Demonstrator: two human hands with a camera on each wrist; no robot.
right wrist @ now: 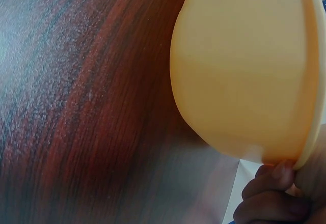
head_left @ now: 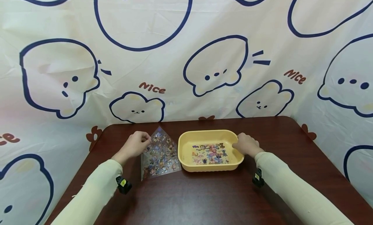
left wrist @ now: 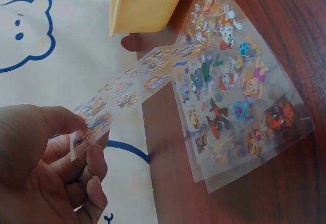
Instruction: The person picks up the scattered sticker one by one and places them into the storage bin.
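Observation:
My left hand [head_left: 136, 144] pinches the corner of a clear sticker sheet [left wrist: 125, 89] between thumb and fingers, and the sheet's near end is lifted and bent. Beneath it, more transparent sticker sheets [head_left: 163, 158] printed with small cartoon figures lie on the table, left of a yellow plastic basin [head_left: 182, 147]. At the basin's right end my right hand [head_left: 247, 144] grips the rim, its fingers curled under the outside in the right wrist view. Inside the basin lies a sticker sheet [head_left: 210, 153] with colourful little figures.
Everything stands on a dark reddish-brown wooden table [head_left: 192, 199]. A white cloth [head_left: 175, 66] with blue-outlined cartoon figures hangs behind and at both sides of the table. Black wrist cameras [head_left: 123, 185] sit on both cream sleeves.

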